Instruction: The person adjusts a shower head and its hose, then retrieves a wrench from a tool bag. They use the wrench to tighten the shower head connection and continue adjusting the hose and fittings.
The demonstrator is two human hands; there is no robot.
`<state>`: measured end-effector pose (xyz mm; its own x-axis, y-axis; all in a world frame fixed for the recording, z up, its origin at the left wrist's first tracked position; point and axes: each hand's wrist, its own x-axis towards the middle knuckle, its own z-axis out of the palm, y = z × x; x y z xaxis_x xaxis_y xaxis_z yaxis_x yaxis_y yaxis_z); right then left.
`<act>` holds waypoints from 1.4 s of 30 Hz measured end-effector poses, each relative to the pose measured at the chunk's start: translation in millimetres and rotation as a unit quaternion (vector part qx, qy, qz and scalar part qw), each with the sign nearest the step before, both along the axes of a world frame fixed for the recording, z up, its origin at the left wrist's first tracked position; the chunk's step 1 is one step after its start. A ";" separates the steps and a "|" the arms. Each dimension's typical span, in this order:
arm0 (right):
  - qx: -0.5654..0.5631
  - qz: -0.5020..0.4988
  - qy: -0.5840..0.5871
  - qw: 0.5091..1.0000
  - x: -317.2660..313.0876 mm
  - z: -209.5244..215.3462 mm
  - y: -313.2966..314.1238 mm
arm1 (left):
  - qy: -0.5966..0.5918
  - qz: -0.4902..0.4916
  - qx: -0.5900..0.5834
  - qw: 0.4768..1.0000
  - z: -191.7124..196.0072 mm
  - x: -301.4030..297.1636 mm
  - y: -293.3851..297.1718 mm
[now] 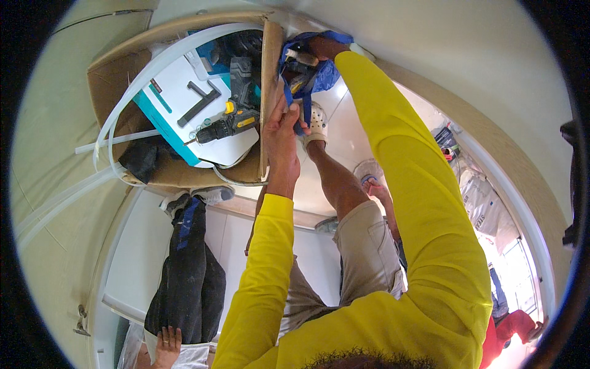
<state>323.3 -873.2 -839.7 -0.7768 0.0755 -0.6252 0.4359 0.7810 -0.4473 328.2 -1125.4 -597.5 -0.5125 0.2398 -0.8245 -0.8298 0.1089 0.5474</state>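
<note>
A blue bag (326, 77) with tools inside stands against the right side of a cardboard box (270, 80). My right hand (326, 47) reaches into the top of the bag, and its fingers are hidden among the contents. Below the bag, my left hand (284, 138) is closed around the bag's blue strap (299, 126), close to the box's wall. Inside the box, a black and yellow cordless drill (230, 123) lies on a white and teal case (169, 104), beside a black T-shaped handle (198, 103).
Clear plastic tubing (138, 83) arches over the box and hangs out to the left. A person in dark trousers (190, 270) is at the lower left, one hand (167, 345) showing. Plastic sacks (482, 203) lie beyond the doorway frame at the right.
</note>
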 end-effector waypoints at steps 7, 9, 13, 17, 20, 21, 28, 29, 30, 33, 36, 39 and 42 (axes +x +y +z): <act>0.018 0.005 -0.015 1.000 13.9 -18.7 -6.5 | -0.010 -0.016 0.006 1.000 -5.9 1.7 -7.0; 0.023 0.005 -0.014 1.000 16.6 -28.9 -8.7 | -0.017 -0.013 0.002 1.000 -8.2 3.3 -7.6; 0.031 0.007 -0.006 0.999 24.5 -44.7 -11.9 | -0.012 0.002 0.027 1.000 -6.2 6.5 -7.0; 0.013 -0.025 0.011 1.000 38.6 -22.4 -16.4 | -0.004 0.003 0.042 0.999 1.2 5.1 -3.4; -0.109 -0.123 0.148 0.975 61.6 35.2 -19.2 | -0.006 0.007 0.053 0.999 1.5 0.0 3.6; -0.276 -0.334 0.000 0.901 61.0 56.3 -23.4 | -0.004 0.011 0.054 0.998 1.2 -1.5 6.2; 0.039 -0.262 0.295 0.918 92.8 253.9 -65.9 | 0.355 -0.209 -0.137 0.901 43.2 -6.3 -2.5; -0.019 -0.329 0.302 0.895 98.4 288.0 -73.8 | 0.419 -0.264 -0.126 0.860 62.2 -5.1 -12.2; -0.077 -0.387 0.317 0.863 103.6 322.3 -81.9 | 0.432 -0.300 -0.099 0.845 80.9 -1.9 -16.7; -0.235 -0.547 0.296 0.747 122.2 419.4 -102.6 | 0.464 -0.395 -0.004 0.792 144.3 18.9 -24.9; -0.319 -0.632 0.347 0.615 144.3 494.8 -130.1 | 0.148 -0.454 0.115 0.871 215.9 43.8 -44.8; -0.410 -0.686 0.270 0.537 169.6 541.5 -159.3 | 0.045 -0.403 0.163 0.899 275.2 75.5 -64.5; -0.437 -0.718 0.219 0.496 207.1 583.2 -210.1 | 0.051 -0.427 0.229 0.874 313.8 97.8 -81.4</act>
<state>530.4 -1083.3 -256.5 -0.3905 0.5963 -0.7014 -0.0252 -0.7686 -0.6393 426.0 -1206.8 -283.7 -0.0512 0.8628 -0.5029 -0.4983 0.4143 0.7616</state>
